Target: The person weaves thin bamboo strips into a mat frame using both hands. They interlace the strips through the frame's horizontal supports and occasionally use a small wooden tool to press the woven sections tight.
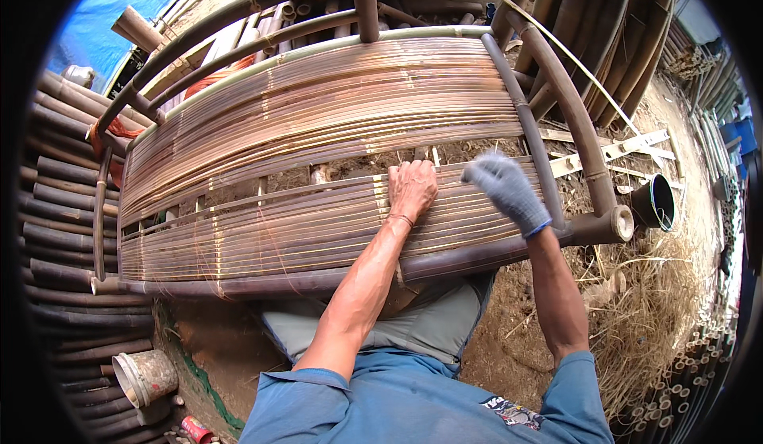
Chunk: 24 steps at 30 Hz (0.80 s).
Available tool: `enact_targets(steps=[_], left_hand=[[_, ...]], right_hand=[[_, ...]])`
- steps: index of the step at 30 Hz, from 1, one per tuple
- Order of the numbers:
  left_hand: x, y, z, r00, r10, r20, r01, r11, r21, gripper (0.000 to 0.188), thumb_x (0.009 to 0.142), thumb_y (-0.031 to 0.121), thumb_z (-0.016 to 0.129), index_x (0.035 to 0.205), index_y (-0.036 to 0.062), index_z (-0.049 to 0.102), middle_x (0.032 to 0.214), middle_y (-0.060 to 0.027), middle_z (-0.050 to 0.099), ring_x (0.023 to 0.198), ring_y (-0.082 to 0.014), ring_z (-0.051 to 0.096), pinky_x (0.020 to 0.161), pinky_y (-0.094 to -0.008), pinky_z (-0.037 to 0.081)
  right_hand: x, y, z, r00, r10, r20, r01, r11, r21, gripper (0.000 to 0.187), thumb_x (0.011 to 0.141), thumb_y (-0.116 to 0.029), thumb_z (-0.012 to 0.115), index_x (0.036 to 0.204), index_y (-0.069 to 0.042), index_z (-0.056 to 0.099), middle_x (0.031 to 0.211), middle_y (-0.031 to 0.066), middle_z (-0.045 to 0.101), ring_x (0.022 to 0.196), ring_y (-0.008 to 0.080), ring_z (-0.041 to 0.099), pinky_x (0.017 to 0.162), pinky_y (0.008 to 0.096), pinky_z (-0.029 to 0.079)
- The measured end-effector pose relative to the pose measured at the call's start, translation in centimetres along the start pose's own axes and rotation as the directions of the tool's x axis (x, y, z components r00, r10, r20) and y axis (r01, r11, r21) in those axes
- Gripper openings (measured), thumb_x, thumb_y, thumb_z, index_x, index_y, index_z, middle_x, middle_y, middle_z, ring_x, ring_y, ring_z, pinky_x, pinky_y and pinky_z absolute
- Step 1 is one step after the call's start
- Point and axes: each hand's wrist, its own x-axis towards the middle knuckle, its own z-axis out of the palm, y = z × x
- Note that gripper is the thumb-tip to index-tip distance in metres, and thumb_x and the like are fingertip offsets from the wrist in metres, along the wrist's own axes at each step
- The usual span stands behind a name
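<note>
A long bamboo bench (238,279) stretches across in front of me. Its seat is made of thin brown bamboo slats (342,102), with an open gap running lengthwise between the back and front groups. My bare left hand (412,188) is closed at the gap, its fingers curled over the edge slat of the front group. To the right, my right hand (509,190) wears a grey knitted glove and hovers over or touches the front slats near the bench's right end. Motion blur smears its fingers, and whether they hold anything is unclear. Thin cords (218,229) cross the slats.
Dark bamboo poles (67,206) are stacked on the left, beside a dirty white bucket (145,378). A black bucket (653,202) stands past the bench's right end. Straw-like shavings (644,301) cover the ground there. Cut bamboo ends (675,388) fill the lower right.
</note>
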Motion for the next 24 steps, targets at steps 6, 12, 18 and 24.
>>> enact_targets(steps=[6,12,18,24], left_hand=[[-0.1,0.3,-0.1,0.993,0.084,-0.077,-0.085,0.996,-0.002,0.018,0.099,0.026,0.053,0.096,0.0136,0.066,0.090,-0.0045,0.066,0.090,-0.0247,0.062,0.089,-0.0441,0.039],[-0.3,0.0,-0.1,0.994,0.077,-0.078,-0.078,0.997,-0.009,0.016,0.097,0.025,0.056,0.094,0.0136,0.067,0.090,-0.0036,0.066,0.090,-0.0241,0.062,0.089,-0.0441,0.039],[-0.4,0.2,-0.4,0.995,0.082,-0.055,-0.082,0.997,-0.008,0.016,0.096,0.025,0.057,0.097,0.0140,0.068,0.092,-0.0037,0.067,0.090,-0.0235,0.063,0.088,-0.0442,0.040],[0.3,0.2,1.1,0.995,0.095,-0.042,-0.090,0.991,0.104,0.022,0.098,0.026,0.051,0.092,0.0128,0.067,0.088,-0.0033,0.068,0.088,-0.0213,0.064,0.086,-0.0460,0.040]], right_hand=[[3.6,0.3,-5.7,0.999,-0.034,0.010,0.025,0.874,0.486,0.038,0.106,-0.026,0.047,0.089,0.001,0.068,0.095,0.0194,0.073,0.098,0.0315,0.070,0.082,0.0388,0.057],[-5.2,4.3,3.4,0.930,-0.207,0.304,0.340,0.801,-0.493,0.029,0.098,-0.018,0.048,0.073,-0.005,0.054,0.066,0.0171,0.060,0.061,0.0347,0.062,0.057,0.0447,0.050],[-8.6,4.8,3.1,0.976,0.103,0.191,-0.085,0.992,-0.096,0.016,0.091,-0.014,0.052,0.079,-0.005,0.050,0.066,0.0175,0.055,0.064,0.0393,0.059,0.058,0.0506,0.046],[-9.1,7.4,1.7,0.952,-0.246,0.184,0.307,0.759,-0.573,0.012,0.084,-0.013,0.061,0.084,-0.003,0.057,0.076,0.0175,0.061,0.072,0.0395,0.064,0.064,0.0487,0.050]])
